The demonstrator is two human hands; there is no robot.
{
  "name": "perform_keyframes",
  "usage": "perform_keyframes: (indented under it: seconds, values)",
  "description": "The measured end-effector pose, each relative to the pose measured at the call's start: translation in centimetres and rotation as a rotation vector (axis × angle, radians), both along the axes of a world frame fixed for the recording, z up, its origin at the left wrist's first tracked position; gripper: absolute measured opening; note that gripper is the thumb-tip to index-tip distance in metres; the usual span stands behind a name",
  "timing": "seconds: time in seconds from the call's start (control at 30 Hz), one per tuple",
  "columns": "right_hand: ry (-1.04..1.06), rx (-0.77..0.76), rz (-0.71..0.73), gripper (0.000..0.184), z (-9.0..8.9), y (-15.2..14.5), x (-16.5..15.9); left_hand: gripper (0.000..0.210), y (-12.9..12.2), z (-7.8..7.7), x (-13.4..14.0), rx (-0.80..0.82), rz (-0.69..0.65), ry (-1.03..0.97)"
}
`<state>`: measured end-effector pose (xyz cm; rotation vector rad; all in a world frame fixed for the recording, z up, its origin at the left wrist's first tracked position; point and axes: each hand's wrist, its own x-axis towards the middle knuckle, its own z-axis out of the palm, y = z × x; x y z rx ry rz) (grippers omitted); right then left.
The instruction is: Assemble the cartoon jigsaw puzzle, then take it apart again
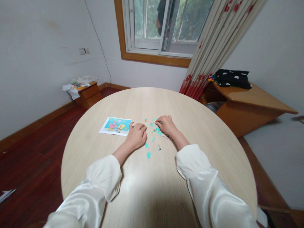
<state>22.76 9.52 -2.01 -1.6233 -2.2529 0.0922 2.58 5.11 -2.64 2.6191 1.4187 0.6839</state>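
My left hand (137, 136) rests palm down on the table, fingers loosely apart, between a printed cartoon picture (118, 125) and the puzzle pieces; its thumb side is close to a turquoise piece (146, 145). Over the far edge of a small heap of jigsaw puzzle pieces (158, 131), my right hand (166, 125) has its thumb and fingers pinched together on what looks like a small puzzle piece (155, 122). Several loose pieces lie around, among them a turquoise one (148, 155) and a dark multicoloured one (159, 147) nearer to me.
The round pale wooden table (209, 164) fills the middle. Behind it are a window (166, 28) and a patterned curtain (213, 47). A wooden desk (256, 98) with folded black cloth (232, 78) stands right; a small drawer cabinet (90, 95) stands left.
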Motion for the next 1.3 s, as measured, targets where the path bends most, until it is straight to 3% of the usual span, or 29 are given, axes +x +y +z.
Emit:
perform_keyframes:
  seconds: [0.17,0.47,0.6,0.77,0.93,1.13,1.3]
  values:
    - [0.078,0.091,-0.071,0.019,-0.2,0.2,0.0,0.026,0.3,-0.3,0.0,0.002,-0.024,-0.007]
    - [0.109,0.062,-0.163,0.016,-0.8,0.4,-0.1,0.025,0.3,-0.1,-0.1,0.004,0.011,0.002]
    - [0.143,0.130,-0.161,0.024,-1.2,0.7,0.4,0.026,0.3,-0.1,-0.1,0.001,0.015,0.000]
    - [0.082,0.057,-0.101,0.037,-1.7,0.9,0.9,0.025,0.3,-0.2,-0.1,-0.002,0.014,-0.007]
    - [0.143,0.091,-0.207,0.043,-1.6,1.2,2.1,0.026,0.4,-0.3,-0.2,0.009,0.016,-0.013]
    - [0.063,0.011,-0.205,0.037,-1.3,0.7,2.9,0.026,0.4,-0.3,-0.3,0.018,0.010,-0.018]
    - [0.112,0.046,-0.225,0.031,-0.8,1.0,2.7,0.026,0.4,-0.3,-0.3,0.025,0.025,-0.018]
